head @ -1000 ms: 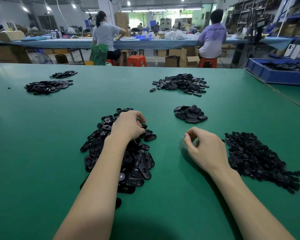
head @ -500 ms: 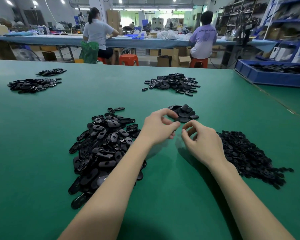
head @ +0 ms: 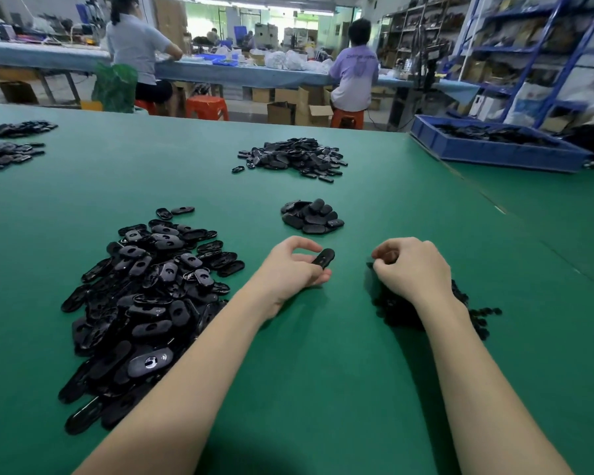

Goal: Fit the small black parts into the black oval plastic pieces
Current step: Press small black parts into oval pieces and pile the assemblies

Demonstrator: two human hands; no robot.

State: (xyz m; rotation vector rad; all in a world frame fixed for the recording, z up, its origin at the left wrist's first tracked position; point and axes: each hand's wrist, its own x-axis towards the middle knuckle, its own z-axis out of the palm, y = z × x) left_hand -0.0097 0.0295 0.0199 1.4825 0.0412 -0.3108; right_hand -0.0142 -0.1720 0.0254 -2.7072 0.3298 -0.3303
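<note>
Green-matted work bench [head: 374,186], broad, filling the foreground. Second long bench with pale blue cover [head: 247,74] across the room behind it; two seated people at it, backs turned, on orange plastic stools [head: 207,107]. Open brown cardboard boxes [head: 290,111] on the floor beneath. Blue metal shelving racks [head: 535,53], loaded, at right. Blue plastic tray [head: 494,153] at the right bench edge. Bright doorway and ceiling strip lights at far centre.
</note>
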